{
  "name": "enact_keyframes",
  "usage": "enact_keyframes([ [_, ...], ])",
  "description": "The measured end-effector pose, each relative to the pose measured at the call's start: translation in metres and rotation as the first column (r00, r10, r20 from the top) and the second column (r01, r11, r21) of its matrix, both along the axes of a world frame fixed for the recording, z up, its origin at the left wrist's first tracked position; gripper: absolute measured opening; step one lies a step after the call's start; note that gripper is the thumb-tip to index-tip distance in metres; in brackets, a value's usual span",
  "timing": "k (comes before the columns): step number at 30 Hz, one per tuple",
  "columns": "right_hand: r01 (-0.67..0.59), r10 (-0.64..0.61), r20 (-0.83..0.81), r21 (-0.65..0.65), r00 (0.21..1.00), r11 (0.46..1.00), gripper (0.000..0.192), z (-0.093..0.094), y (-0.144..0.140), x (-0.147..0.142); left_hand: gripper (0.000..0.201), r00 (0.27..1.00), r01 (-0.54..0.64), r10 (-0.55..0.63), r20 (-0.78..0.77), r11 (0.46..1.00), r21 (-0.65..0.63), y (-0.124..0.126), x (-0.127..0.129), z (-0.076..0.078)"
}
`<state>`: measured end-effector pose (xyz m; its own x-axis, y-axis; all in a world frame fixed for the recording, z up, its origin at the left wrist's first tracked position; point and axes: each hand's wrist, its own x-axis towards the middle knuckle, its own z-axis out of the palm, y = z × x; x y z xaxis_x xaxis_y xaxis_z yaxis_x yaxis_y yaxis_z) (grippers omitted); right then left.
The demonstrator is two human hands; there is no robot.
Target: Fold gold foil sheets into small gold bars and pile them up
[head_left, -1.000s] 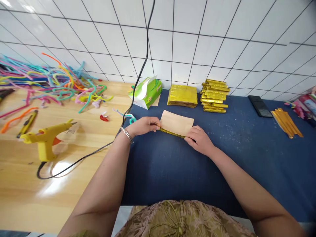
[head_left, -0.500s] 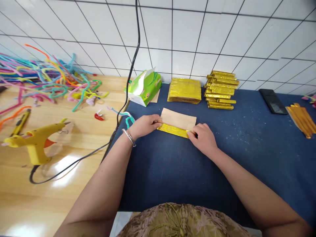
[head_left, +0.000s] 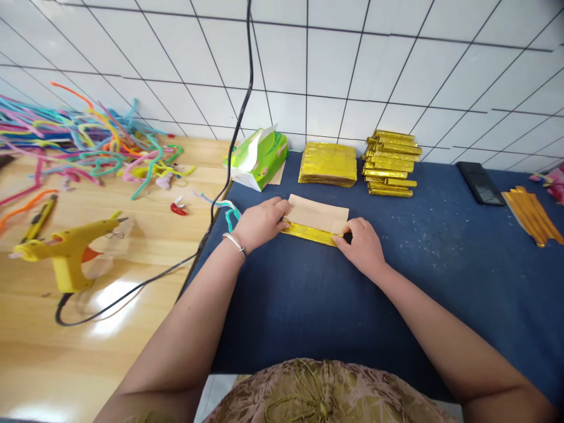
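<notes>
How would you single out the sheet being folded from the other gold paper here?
On the dark blue cloth, in front of the flat stack of gold foil sheets, lies one tan-backed gold foil sheet. Alone among the gold paper, it shows its plain side, pinched between the left hand and right hand.

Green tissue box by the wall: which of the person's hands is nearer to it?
Left. The left hand lies just below the green tissue box; the right hand lies farther off, down and to its right.

Left hand (head_left: pixel 261 224), right hand (head_left: pixel 362 245) pressing gold-backed paper sheet (head_left: pixel 318 220), blue cloth (head_left: pixel 440 258)
</notes>
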<state>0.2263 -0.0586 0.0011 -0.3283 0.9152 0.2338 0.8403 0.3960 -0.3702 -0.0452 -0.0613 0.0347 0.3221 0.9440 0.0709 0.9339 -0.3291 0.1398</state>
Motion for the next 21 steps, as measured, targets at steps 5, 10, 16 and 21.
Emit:
enact_keyframes([
  [5,0.044,-0.041,-0.117,0.022,0.992,0.999,0.052,-0.001,0.0,0.001,0.022,0.959,0.278,-0.279,-0.055,0.96,-0.025,-0.008,0.016,0.005],
  [10,0.018,-0.043,-0.312,-0.085,0.949,0.996,0.077,-0.004,0.002,0.005,0.022,0.967,0.25,-0.25,-0.057,0.968,-0.012,-0.012,0.022,0.004],
  [16,0.007,-0.073,-0.536,-0.125,0.841,0.992,0.084,-0.012,0.009,0.011,0.028,0.95,0.313,-0.313,0.021,0.95,0.009,-0.005,0.018,-0.001],
  [21,-0.068,-0.05,-0.595,-0.174,0.802,0.982,0.072,-0.009,0.008,0.01,0.033,0.949,0.307,-0.312,0.048,0.948,0.087,-0.002,0.017,-0.003],
])
